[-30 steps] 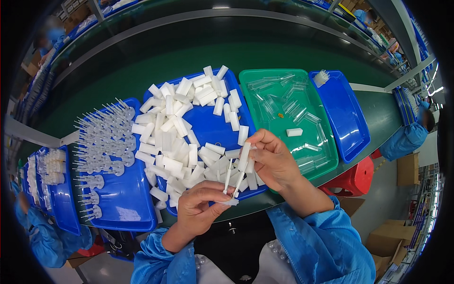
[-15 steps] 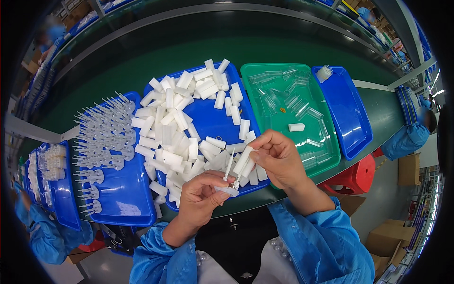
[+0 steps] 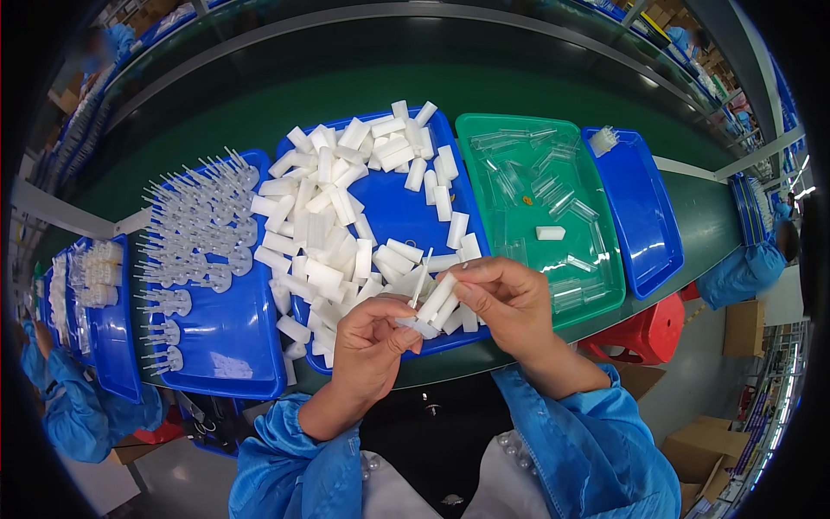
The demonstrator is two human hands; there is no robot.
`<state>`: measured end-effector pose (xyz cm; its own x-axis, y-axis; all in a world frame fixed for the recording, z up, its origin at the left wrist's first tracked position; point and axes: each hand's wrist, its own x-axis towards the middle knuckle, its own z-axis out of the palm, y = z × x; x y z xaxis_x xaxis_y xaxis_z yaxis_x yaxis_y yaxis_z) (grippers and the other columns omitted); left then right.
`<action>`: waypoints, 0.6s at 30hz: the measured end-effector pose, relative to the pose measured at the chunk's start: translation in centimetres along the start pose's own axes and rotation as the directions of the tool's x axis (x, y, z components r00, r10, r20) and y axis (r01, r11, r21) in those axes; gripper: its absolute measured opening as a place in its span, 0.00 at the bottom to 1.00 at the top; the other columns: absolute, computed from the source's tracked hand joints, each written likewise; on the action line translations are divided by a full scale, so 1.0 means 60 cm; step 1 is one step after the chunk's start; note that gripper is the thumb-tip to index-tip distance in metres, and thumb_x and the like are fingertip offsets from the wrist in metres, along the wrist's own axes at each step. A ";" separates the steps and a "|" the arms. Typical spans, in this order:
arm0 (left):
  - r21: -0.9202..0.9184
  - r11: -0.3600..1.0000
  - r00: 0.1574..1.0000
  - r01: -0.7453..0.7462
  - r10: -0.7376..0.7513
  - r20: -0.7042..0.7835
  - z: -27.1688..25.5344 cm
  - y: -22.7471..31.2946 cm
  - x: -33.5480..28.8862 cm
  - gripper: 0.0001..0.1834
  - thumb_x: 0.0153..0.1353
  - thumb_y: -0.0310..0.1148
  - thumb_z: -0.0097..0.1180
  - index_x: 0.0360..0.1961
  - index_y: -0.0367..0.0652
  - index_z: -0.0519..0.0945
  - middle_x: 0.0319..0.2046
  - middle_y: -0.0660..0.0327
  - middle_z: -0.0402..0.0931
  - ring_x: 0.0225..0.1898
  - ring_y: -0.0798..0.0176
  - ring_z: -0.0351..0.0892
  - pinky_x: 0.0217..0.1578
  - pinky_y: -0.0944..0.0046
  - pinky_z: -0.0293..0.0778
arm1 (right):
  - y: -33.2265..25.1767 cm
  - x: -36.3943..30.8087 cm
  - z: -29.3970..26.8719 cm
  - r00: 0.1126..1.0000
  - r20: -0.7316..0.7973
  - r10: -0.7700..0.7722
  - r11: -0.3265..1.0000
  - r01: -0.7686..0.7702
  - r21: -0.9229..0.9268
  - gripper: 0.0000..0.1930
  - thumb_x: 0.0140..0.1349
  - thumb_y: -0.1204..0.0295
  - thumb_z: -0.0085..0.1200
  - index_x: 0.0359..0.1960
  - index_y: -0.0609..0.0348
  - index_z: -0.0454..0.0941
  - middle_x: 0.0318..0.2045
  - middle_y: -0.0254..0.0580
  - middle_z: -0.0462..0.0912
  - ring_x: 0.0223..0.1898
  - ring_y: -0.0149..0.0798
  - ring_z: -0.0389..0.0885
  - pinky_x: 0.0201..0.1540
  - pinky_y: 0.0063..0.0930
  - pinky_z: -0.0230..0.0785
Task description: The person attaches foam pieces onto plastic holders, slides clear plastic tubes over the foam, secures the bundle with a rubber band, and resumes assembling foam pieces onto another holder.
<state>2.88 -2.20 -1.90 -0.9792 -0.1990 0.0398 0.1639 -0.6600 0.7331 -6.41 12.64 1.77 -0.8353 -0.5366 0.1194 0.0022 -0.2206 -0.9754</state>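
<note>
Green work surface [image 3: 346, 78]. At a blue tray [image 3: 393, 203], the left hand [image 3: 373, 343] pinches a pronged base [image 3: 419, 326], the right hand [image 3: 510, 303] a white block [image 3: 438, 296], now closer to the base than one second earlier.

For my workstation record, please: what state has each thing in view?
Left hand: closed on pronged part
Right hand: pinching white block
Other white blocks: heaped in blue tray
Clear tubes: scattered in green tray
Other pronged parts: massed in another blue tray
Right blue tray: one cluster, far corner
Red stool: upright
</note>
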 end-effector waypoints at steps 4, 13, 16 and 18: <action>-0.059 0.997 0.999 -0.043 0.043 0.007 0.003 0.001 -0.001 0.11 0.52 0.17 0.57 0.38 0.36 0.76 0.40 0.54 0.73 0.34 0.65 0.76 0.30 0.70 0.73 | 0.008 -0.006 0.010 0.997 -0.055 0.054 0.988 -0.046 0.147 0.08 0.57 0.82 0.53 0.39 0.68 0.76 0.38 0.45 0.79 0.39 0.30 0.78 0.42 0.21 0.72; 0.073 0.980 0.983 -0.184 0.183 0.015 -0.004 0.009 -0.013 0.11 0.51 0.16 0.57 0.37 0.35 0.77 0.37 0.56 0.72 0.33 0.65 0.76 0.31 0.70 0.74 | -0.022 0.007 0.012 0.998 0.054 -0.023 0.999 0.025 -0.027 0.10 0.56 0.82 0.54 0.41 0.67 0.77 0.40 0.46 0.79 0.40 0.30 0.78 0.43 0.20 0.72; 0.042 0.982 0.982 -0.187 0.187 -0.015 -0.005 0.012 -0.012 0.11 0.52 0.17 0.56 0.38 0.36 0.76 0.36 0.56 0.72 0.34 0.65 0.75 0.30 0.70 0.72 | -0.051 0.053 -0.008 0.949 0.300 0.101 0.980 -0.044 -0.193 0.15 0.55 0.82 0.55 0.46 0.64 0.75 0.40 0.45 0.79 0.39 0.30 0.78 0.43 0.21 0.72; -0.008 0.986 0.986 -0.164 0.164 -0.032 -0.013 0.010 -0.011 0.11 0.53 0.19 0.57 0.39 0.38 0.74 0.37 0.56 0.71 0.34 0.62 0.75 0.29 0.69 0.71 | -0.073 0.095 -0.013 0.830 0.445 0.336 0.940 -0.263 -0.217 0.20 0.53 0.85 0.55 0.50 0.63 0.73 0.40 0.47 0.79 0.39 0.32 0.79 0.45 0.22 0.70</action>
<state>3.73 -3.06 -2.00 -0.9347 -0.3276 0.1380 0.3237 -0.6240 0.7112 -11.60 11.19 6.55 -0.4479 -0.8822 -0.1456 0.1026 0.1110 -0.9885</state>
